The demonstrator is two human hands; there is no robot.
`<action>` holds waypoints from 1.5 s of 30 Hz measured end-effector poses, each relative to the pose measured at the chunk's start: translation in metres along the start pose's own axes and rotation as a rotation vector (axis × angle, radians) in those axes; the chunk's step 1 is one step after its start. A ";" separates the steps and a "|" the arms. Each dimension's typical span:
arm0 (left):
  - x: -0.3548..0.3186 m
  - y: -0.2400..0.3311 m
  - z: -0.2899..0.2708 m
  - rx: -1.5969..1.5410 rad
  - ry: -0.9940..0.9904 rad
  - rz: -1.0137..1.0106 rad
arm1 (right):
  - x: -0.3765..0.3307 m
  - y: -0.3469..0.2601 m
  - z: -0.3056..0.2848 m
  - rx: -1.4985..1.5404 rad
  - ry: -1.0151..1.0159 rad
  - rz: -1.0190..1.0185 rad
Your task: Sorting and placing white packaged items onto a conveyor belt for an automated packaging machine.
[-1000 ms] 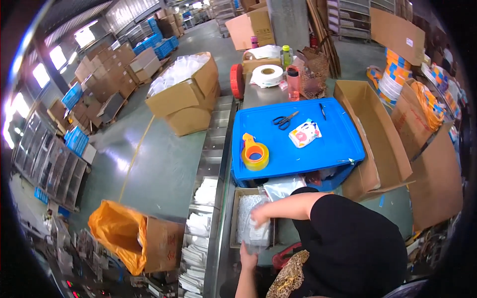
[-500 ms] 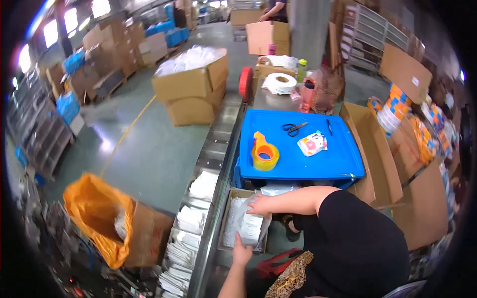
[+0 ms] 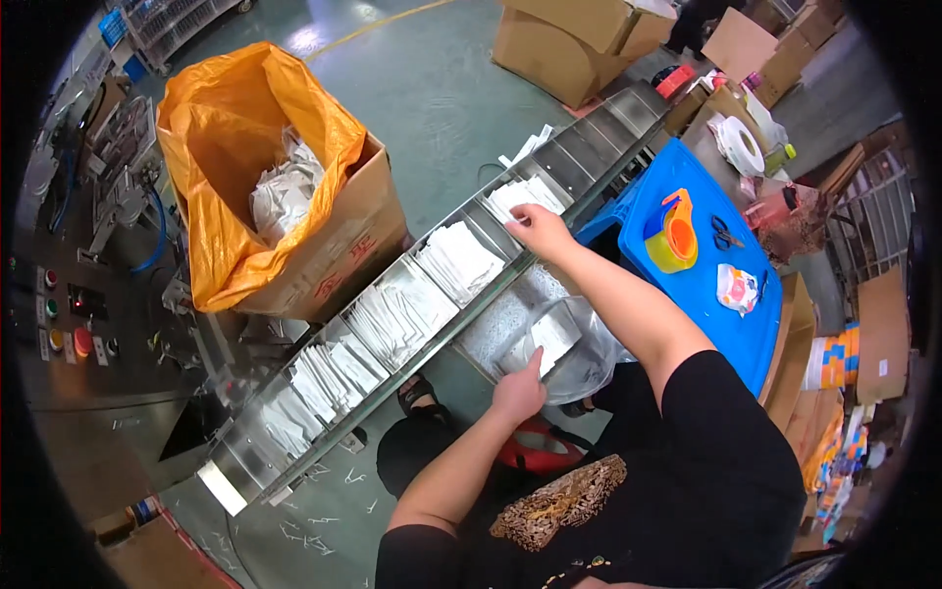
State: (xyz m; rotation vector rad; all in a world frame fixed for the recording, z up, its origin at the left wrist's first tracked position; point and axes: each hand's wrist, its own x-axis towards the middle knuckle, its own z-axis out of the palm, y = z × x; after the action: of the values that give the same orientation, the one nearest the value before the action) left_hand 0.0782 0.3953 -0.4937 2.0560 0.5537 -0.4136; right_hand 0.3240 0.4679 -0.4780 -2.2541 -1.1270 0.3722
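My right hand (image 3: 543,234) reaches over the conveyor (image 3: 610,128), its fingers curled at the near edge of a stack of white flat packets (image 3: 530,198). Nearer to me, my left hand (image 3: 520,391) holds a clear plastic bag (image 3: 589,371), with one finger stretched along a white stack (image 3: 551,339) in its mouth. The other fingers of that hand are partly hidden. Under the bag is an open carton (image 3: 479,367) lined with clear plastic and holding small whitish pieces. More white packets (image 3: 397,314) stand in rows along the conveyor's sections.
Left of the conveyor stands a carton (image 3: 358,231) with an orange liner bag (image 3: 221,128). On the right, a blue lid (image 3: 687,304) carries a yellow tape roll (image 3: 673,245), scissors (image 3: 726,234) and a small white pack (image 3: 736,289). A machine panel with buttons (image 3: 82,342) is at far left.
The view has swung left and down toward the conveyor. My right hand has left the bag in the carton and moved up to the packets. My left hand stays at the bag.
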 end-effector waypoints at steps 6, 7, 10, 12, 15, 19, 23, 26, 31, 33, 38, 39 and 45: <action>0.002 0.003 -0.002 -0.250 0.037 0.158 | 0.054 0.053 -0.020 -0.178 -0.113 0.234; 0.006 0.006 0.005 -0.273 0.068 0.198 | 0.057 0.064 -0.030 -0.048 -0.156 0.271; 0.007 0.005 -0.001 -0.296 0.077 0.227 | 0.066 0.078 -0.032 -0.203 -0.076 0.118; 0.004 0.002 -0.006 -0.293 0.043 0.229 | 0.075 0.066 -0.016 -0.062 0.032 0.074; 0.001 -0.009 -0.005 -0.331 0.075 0.213 | 0.047 -0.009 0.009 0.292 0.049 -0.087; 0.007 -0.012 0.004 -0.314 0.131 0.315 | -0.056 -0.116 0.056 0.570 -0.555 0.128; 0.011 -0.024 0.028 -0.714 0.148 0.522 | -0.119 -0.186 0.121 0.723 -0.747 -0.003; -0.012 -0.026 0.020 -0.704 -0.016 0.492 | -0.135 -0.209 0.131 0.689 -0.680 -0.193; -0.098 -0.018 -0.042 -0.189 -0.027 0.342 | -0.120 -0.173 0.105 0.510 -0.479 -0.135; -0.130 -0.034 -0.059 -0.318 0.036 0.355 | -0.110 -0.135 0.079 0.499 -0.367 -0.062; -0.172 -0.121 -0.116 -0.074 1.119 0.024 | -0.081 -0.041 0.053 0.459 -0.011 0.066; -0.170 -0.133 -0.121 -0.011 1.149 -0.058 | -0.073 -0.026 0.050 0.438 0.086 0.056; -0.140 -0.177 -0.118 0.248 1.054 -0.350 | -0.026 -0.008 0.013 -0.020 0.226 0.001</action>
State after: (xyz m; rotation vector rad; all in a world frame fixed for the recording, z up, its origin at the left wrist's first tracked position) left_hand -0.1254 0.5473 -0.4901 2.3138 1.5543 0.4942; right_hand 0.2971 0.4560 -0.4834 -2.2480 -1.0154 0.1036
